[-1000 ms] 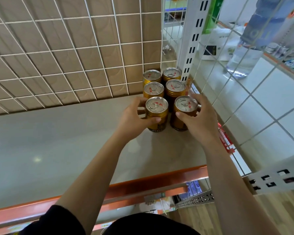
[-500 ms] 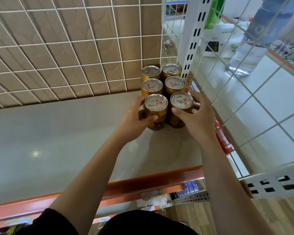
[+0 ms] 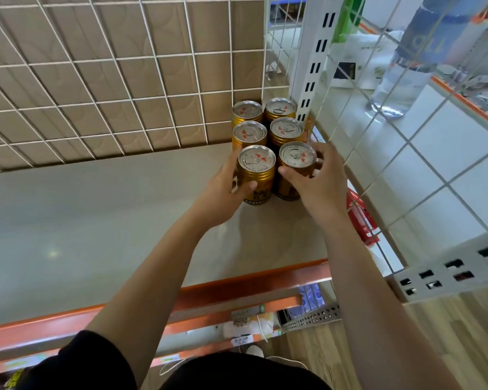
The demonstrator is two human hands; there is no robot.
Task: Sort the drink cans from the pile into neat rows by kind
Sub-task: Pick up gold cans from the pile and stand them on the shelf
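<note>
Several gold drink cans with silver pull-tab lids stand upright in two rows in the back right corner of a beige shelf (image 3: 102,220). My left hand (image 3: 223,192) grips the front left gold can (image 3: 256,175), thumb across its front. My right hand (image 3: 319,184) grips the front right gold can (image 3: 295,164), fingers curled round its right side. Behind them stand the middle cans (image 3: 250,133) and the rear cans (image 3: 279,108), touching one another.
White wire mesh (image 3: 124,80) backs the shelf and a second mesh panel (image 3: 406,142) closes its right side beside a slotted white upright (image 3: 313,57). An orange rail (image 3: 237,288) edges the front. A clear water bottle (image 3: 400,88) stands beyond the right mesh.
Both hands have slid the two front cans slightly back, closing them up against the middle pair. The grip on each can is unchanged.
</note>
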